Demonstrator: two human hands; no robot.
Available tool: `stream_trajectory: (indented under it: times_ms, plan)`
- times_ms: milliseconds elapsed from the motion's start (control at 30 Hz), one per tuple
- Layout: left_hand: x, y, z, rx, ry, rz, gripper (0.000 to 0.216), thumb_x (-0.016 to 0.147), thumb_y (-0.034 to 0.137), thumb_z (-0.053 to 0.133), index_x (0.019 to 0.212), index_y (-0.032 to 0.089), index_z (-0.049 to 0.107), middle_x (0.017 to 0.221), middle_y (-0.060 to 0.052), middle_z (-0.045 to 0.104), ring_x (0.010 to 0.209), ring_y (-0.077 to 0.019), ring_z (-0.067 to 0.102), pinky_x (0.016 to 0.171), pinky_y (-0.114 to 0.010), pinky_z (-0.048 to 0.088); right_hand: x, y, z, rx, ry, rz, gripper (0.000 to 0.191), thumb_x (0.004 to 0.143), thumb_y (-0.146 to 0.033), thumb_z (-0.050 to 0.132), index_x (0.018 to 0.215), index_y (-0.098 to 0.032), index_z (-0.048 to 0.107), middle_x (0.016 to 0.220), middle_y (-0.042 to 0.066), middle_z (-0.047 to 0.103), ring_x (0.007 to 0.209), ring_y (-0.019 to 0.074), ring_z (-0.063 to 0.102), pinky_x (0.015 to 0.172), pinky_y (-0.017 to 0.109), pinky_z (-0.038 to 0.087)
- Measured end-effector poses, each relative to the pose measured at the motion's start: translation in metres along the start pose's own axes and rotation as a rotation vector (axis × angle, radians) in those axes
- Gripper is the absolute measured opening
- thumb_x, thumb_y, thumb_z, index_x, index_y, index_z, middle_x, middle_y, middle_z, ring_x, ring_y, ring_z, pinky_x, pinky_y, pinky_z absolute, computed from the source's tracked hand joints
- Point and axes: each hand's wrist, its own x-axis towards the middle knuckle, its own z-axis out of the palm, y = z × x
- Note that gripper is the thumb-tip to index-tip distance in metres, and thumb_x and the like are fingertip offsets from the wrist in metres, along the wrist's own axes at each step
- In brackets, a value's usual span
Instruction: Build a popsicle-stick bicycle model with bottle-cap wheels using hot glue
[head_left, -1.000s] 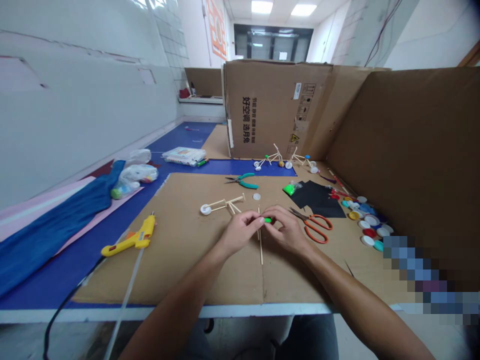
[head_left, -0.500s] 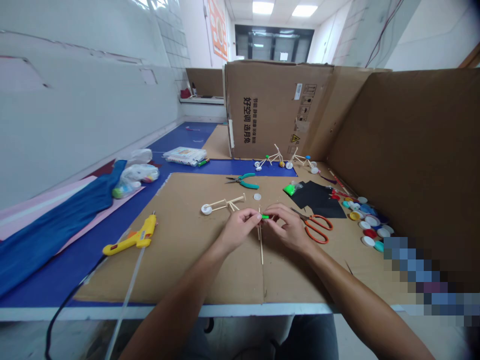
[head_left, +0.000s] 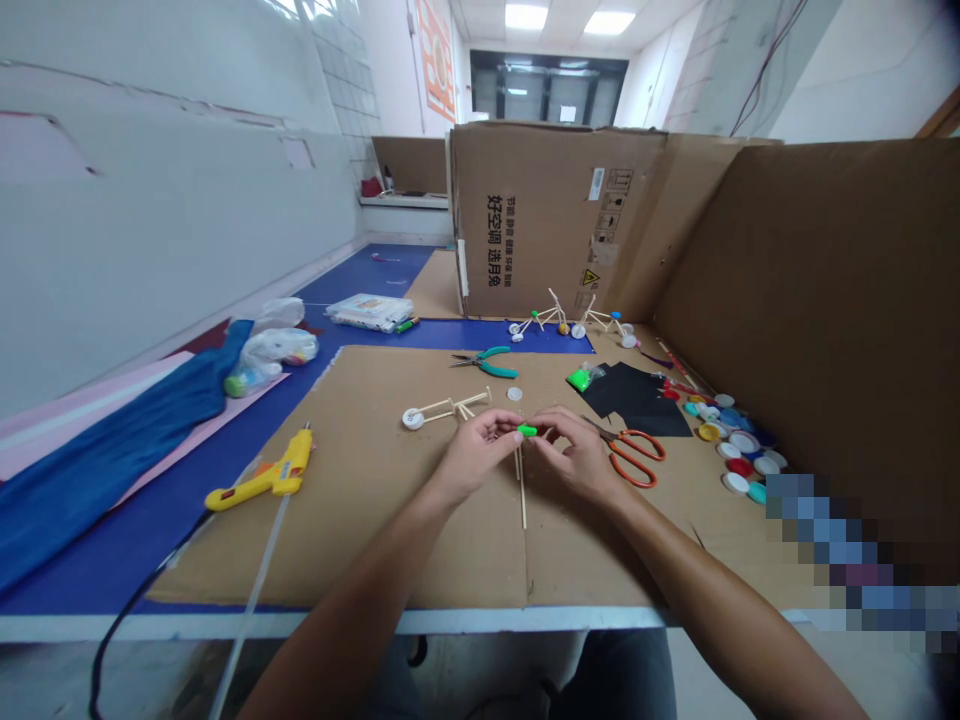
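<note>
A small bright green piece of modelling clay (head_left: 527, 431) sits between the fingertips of my left hand (head_left: 480, 447) and my right hand (head_left: 574, 453). Both hands are closed in a pinch on it, above the cardboard sheet. Beneath them, thin wooden sticks (head_left: 523, 500) lie on the cardboard. Left of my left hand rests a stick frame with a white bottle-cap wheel (head_left: 412, 419). Orange-handled scissors (head_left: 637, 455) lie just right of my right hand. A round translucent cap (head_left: 514, 394) is beyond the fingertips.
Teal-handled pliers (head_left: 491, 361) lie ahead. A yellow hot glue gun (head_left: 274, 474) with a cord is at left. Coloured bottle caps (head_left: 739, 467), black sheets (head_left: 637, 398) and a green clay packet (head_left: 580, 378) are at right. Two stick models (head_left: 600, 318) stand before a cardboard box (head_left: 555, 220).
The fingers have shifted slightly around the green clay, and more of it shows between the fingertips. Everything else stays in place.
</note>
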Motion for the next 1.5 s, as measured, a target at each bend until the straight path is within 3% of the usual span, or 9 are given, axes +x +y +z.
stream_trajectory:
  times_ms: [133,300,433,933,1367,1500]
  plan:
    - [-0.0009,0.0014,-0.0001,0.033,0.016,0.007,0.021,0.077,0.029,0.071,0.092,0.015,0.068,0.09,-0.005,0.072,0.084,-0.0159,0.064,0.084,-0.032,0.051,-0.0003,-0.0005,0.0001,0.0,0.005,0.014,0.013,0.091,-0.018,0.061,0.101,-0.021,0.069,0.094,0.006,0.067,0.078,0.0145,0.063,0.065,0.026,0.052]
    - [-0.0002,-0.0012,-0.0006,0.09,0.023,0.06,0.02,0.078,0.028,0.07,0.093,0.015,0.069,0.091,-0.005,0.072,0.085,-0.0165,0.065,0.083,-0.032,0.052,-0.0001,-0.0016,-0.0012,0.026,-0.021,0.142,0.018,0.086,-0.022,0.068,0.104,-0.021,0.068,0.095,0.005,0.068,0.073,0.0137,0.063,0.057,0.023,0.05]
    - [0.0003,-0.0038,-0.0009,0.104,0.01,0.085,0.02,0.077,0.027,0.07,0.094,0.016,0.069,0.089,-0.005,0.072,0.082,-0.0161,0.065,0.08,-0.031,0.052,0.0011,-0.0017,-0.0018,0.048,-0.032,0.118,0.011,0.09,-0.023,0.063,0.098,-0.021,0.07,0.092,0.005,0.068,0.079,0.0154,0.063,0.066,0.026,0.052]
    - [0.0011,-0.0055,-0.0011,0.115,0.001,0.088,0.02,0.075,0.027,0.07,0.091,0.016,0.066,0.085,-0.003,0.068,0.078,-0.0148,0.062,0.076,-0.029,0.05,-0.0002,-0.0007,-0.0022,0.022,-0.058,-0.006,0.015,0.091,-0.018,0.06,0.103,-0.023,0.069,0.093,0.005,0.067,0.079,0.015,0.061,0.067,0.027,0.051]
    - [0.0003,-0.0042,-0.0016,0.203,0.044,0.085,0.018,0.078,0.033,0.069,0.085,0.016,0.067,0.078,-0.001,0.067,0.073,-0.0143,0.06,0.07,-0.027,0.048,-0.0019,-0.002,-0.0017,-0.108,-0.078,-0.006,0.016,0.089,-0.019,0.06,0.103,-0.022,0.066,0.094,0.006,0.067,0.079,0.0165,0.061,0.065,0.028,0.051]
    - [0.0006,0.0001,-0.0067,0.256,0.099,0.088,0.02,0.083,0.036,0.064,0.085,0.017,0.068,0.078,-0.001,0.068,0.072,-0.0145,0.061,0.069,-0.026,0.048,-0.0004,-0.0009,0.0002,-0.049,-0.026,0.116,0.015,0.088,-0.021,0.059,0.099,-0.021,0.069,0.091,0.005,0.067,0.075,0.0158,0.062,0.064,0.027,0.051]
